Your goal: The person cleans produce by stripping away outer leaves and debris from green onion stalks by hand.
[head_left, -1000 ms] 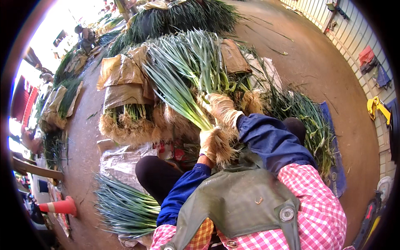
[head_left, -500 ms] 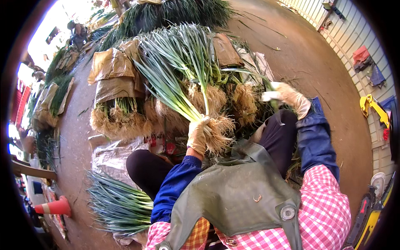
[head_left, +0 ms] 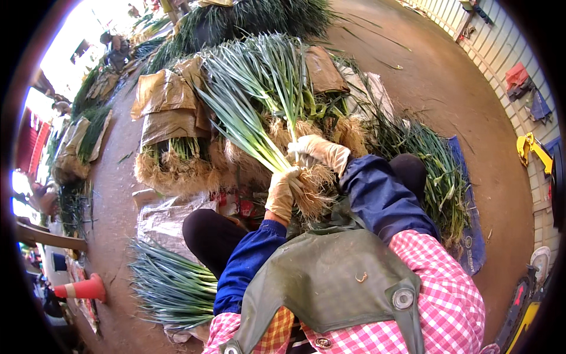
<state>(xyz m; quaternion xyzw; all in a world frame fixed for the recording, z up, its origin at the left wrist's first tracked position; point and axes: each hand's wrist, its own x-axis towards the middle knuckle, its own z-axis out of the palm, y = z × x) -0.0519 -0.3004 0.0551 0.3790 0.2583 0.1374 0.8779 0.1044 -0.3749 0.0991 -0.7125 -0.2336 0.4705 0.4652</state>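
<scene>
A bunch of green onions (head_left: pixel 253 135) lies in my gloved left hand (head_left: pixel 280 193), whose fingers are wrapped round the white stems just above the roots. The green leaves fan up and away to the upper left, over other onions. Pale, tangled roots (head_left: pixel 315 203) stick out to the right of that hand. Close beside it, my gloved right hand (head_left: pixel 321 152) is closed at the lower stem of a green onion, its fingertips partly hidden among stems and roots. Both gloves are pale and soiled.
Paper-wrapped green onion bundles (head_left: pixel 171 130) stand ahead, roots toward me. Trimmed onions (head_left: pixel 171 286) lie at my lower left; loose leafy onions (head_left: pixel 433 177) rest on a blue sack (head_left: pixel 473 236) at my right. Farther left stands an orange cone (head_left: pixel 88 288). A metal wall (head_left: pixel 501 47) runs along the right.
My right hand has come in from the far right to the stems beside my left hand. The leaf it held out there is gone from it. My left hand still grips the bunch.
</scene>
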